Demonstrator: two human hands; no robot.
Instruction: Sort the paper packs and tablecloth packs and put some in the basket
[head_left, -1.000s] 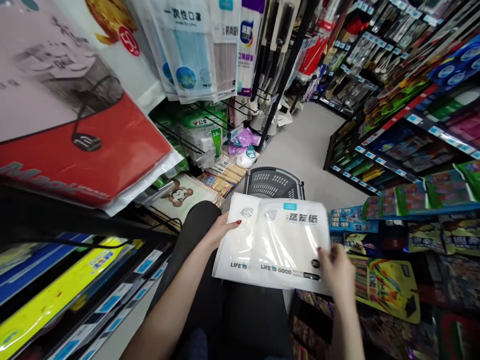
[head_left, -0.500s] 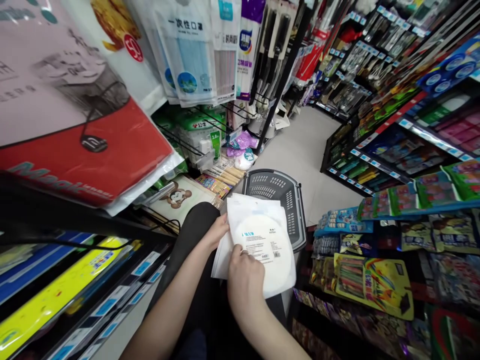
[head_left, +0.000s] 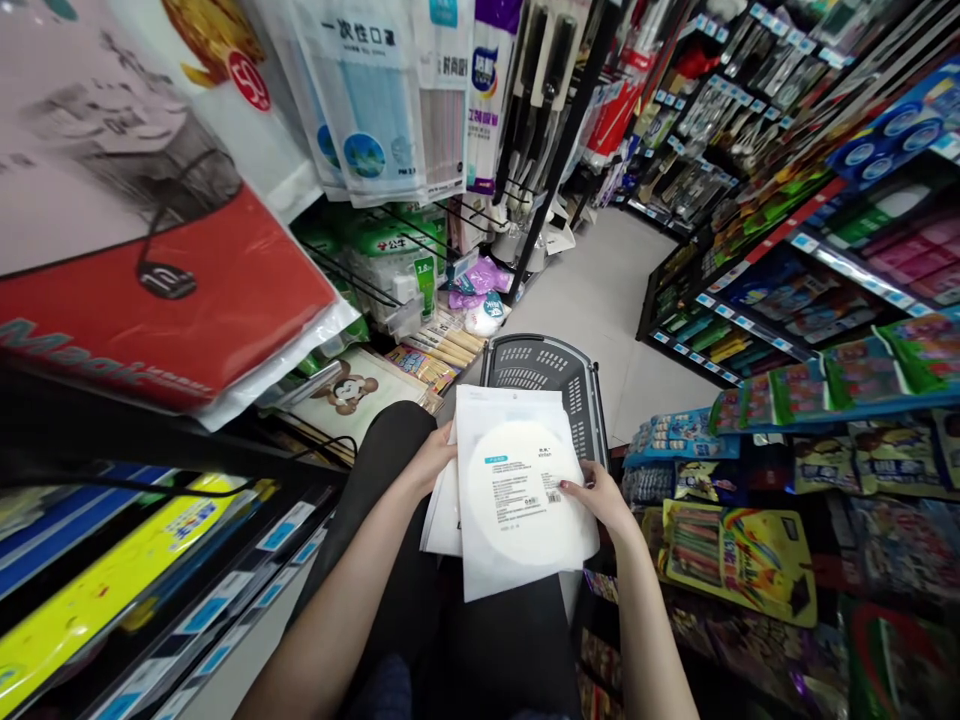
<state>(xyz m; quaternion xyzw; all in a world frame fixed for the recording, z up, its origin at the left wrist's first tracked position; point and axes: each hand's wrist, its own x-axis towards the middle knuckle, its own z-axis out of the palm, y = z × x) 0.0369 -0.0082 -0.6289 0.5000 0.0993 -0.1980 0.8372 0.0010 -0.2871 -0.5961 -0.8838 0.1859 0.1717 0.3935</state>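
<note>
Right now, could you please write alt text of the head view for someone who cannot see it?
A person's left hand and right hand hold flat white packets over dark-clothed legs, the top one showing small print on a pale circle. Beyond is a grey basket, with shop racks of packaged goods around.

The packets (head_left: 517,520) look smooth, filmy plastic, the basket (head_left: 537,366) matt plastic, the red package (head_left: 240,310) glossy.

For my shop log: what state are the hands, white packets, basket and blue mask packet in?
Top packet: text facing up, over the lower packets
Lower packets: mostly covered
Left hand: closed on the lower packets' left edge
Right hand: thumb on the top packet's right side
Basket: partly hidden behind the packets
Blue mask packet: hanging upright
</note>
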